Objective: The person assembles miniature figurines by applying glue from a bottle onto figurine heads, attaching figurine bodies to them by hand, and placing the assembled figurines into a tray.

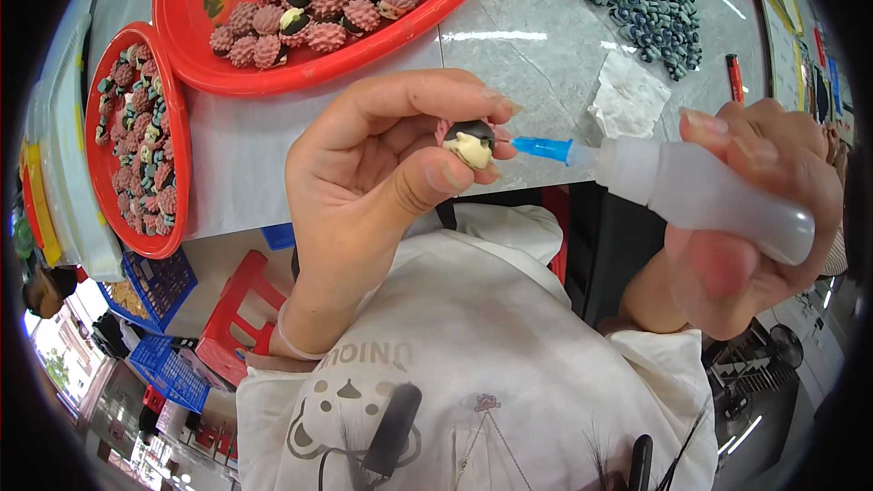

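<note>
Between the thumb and fingers of my left hand (350, 159) is a small figure piece (470, 149) with a pink knobbly side and a black and cream face. My right hand (782, 150) is wrapped round a translucent white squeeze bottle (700, 191), tilted nearly level. Its blue needle tip (543, 148) points left, with the thin needle end at or very close to the piece's right side; I cannot tell if they touch. Beyond my left hand, a large red tray (273, 84) holds many pink knobbly pieces, some showing black and cream faces.
A smaller red tray (95, 136) of mixed pink and blue-green pieces sits at the left. Small blue-green and dark parts (668, 18) lie heaped at the far right, near a crumpled white tissue (629, 96) and a red pen (734, 78). A red stool (238, 314) stands below the table.
</note>
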Action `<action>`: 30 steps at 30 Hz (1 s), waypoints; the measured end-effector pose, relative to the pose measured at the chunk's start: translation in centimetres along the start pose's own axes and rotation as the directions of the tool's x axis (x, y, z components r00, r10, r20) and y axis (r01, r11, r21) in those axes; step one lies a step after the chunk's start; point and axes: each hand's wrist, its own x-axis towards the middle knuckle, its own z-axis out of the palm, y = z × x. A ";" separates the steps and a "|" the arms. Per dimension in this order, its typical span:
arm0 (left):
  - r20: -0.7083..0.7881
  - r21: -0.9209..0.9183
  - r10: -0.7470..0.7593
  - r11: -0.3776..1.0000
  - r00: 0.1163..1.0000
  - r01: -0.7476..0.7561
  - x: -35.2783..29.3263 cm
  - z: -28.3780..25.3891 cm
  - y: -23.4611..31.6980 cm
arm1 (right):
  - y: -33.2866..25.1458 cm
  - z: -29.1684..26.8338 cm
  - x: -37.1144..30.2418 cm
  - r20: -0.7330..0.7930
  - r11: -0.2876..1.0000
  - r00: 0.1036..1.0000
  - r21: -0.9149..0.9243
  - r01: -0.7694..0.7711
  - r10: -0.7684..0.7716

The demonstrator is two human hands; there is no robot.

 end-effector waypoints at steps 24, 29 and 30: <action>-0.041 0.016 0.014 1.000 0.999 -0.013 -0.3 -0.1 -0.4 | 9.2 -3.1 0.3 -0.075 0.836 0.950 -0.458 -0.303 0.303; -0.030 0.009 -0.015 1.000 0.999 0.015 -0.2 0.5 -0.4 | 9.7 -2.4 0.4 0.012 0.859 0.941 -0.412 -0.305 0.340; -0.027 0.012 -0.022 1.000 0.999 0.023 -0.1 0.5 -0.5 | 9.7 -2.5 0.4 0.014 0.858 0.940 -0.413 -0.305 0.341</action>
